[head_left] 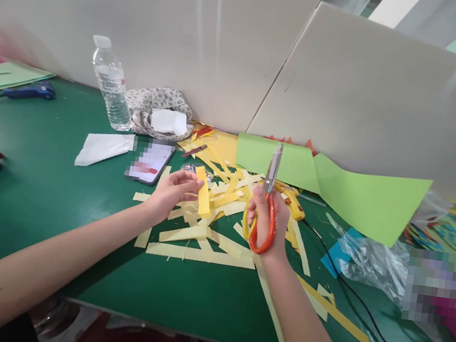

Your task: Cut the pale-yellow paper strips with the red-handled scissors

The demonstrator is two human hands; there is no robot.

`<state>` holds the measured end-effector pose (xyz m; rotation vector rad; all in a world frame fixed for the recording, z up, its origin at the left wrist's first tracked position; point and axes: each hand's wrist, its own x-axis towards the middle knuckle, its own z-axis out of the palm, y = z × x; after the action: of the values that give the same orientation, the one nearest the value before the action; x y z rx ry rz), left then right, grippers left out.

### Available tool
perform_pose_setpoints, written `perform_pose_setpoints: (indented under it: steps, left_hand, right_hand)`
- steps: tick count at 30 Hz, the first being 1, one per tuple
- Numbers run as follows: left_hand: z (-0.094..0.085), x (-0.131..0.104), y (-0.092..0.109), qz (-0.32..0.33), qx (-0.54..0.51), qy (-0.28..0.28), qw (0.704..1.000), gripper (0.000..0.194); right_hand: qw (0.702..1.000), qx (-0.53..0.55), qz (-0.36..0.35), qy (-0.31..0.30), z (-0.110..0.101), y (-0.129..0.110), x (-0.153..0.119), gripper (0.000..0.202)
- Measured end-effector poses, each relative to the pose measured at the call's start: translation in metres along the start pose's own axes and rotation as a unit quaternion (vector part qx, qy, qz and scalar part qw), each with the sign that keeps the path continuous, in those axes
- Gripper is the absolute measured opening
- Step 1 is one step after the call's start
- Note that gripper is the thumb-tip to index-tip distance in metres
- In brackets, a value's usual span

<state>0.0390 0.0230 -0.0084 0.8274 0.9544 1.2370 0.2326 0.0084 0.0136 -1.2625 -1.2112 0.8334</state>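
Between the thumb and fingers of my left hand (pixel 176 191) is a short yellow paper strip (pixel 203 193), held up over the pile. My right hand (pixel 271 222) grips a pair of scissors (pixel 267 199) with red and yellow handles, fingers through the loops. The scissor blades point up and away and look closed, apart from the strip. Beneath both hands lies a loose heap of pale and bright yellow paper strips (pixel 199 254). A yellow glue gun (pixel 296 206) with a black cord is partly hidden behind my right hand.
Left of the heap lie a phone (pixel 153 161) and a white tissue (pixel 101 149). A water bottle (pixel 110 84) stands beside a patterned cloth pouch (pixel 159 102). Light green sheets (pixel 364 198) lean at the back right, near clear plastic bags (pixel 380 266). A pale partition (pixel 147 24) closes the back.
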Motion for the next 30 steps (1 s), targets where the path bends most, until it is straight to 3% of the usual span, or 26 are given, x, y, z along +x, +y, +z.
perform_pose_setpoints:
  steps: [5,9,13,19,24,27,30]
  left_hand:
    - [-0.005,0.004,0.003,0.029,0.050,0.001,0.998,0.027]
    - [-0.010,0.008,0.005,0.010,0.104,-0.018,0.994,0.025]
    - [-0.014,0.009,0.006,0.013,0.136,-0.045,0.990,0.022]
    - [-0.016,0.008,0.007,0.038,0.071,-0.071,0.994,0.028]
    - [-0.019,0.011,0.008,0.003,0.006,-0.045,0.999,0.022]
    - [-0.020,0.012,0.010,-0.009,-0.011,-0.041,0.999,0.020]
    - [-0.020,0.013,0.012,-0.007,-0.003,-0.040,0.999,0.020]
  right_hand:
    - [0.999,-0.010,-0.007,0.042,-0.001,0.004,0.005,0.034]
    - [0.987,-0.054,-0.091,0.122,-0.001,0.010,0.013,0.047]
    - [0.974,-0.140,-0.142,0.103,-0.004,0.015,0.015,0.038]
    - [0.888,-0.329,-0.297,0.124,-0.007,0.019,0.012,0.042]
    - [0.873,-0.384,-0.287,0.084,-0.009,0.030,0.024,0.029]
    - [0.863,-0.393,-0.290,0.131,-0.013,0.035,0.031,0.030]
    - [0.857,-0.410,-0.285,0.132,-0.016,0.037,0.034,0.034]
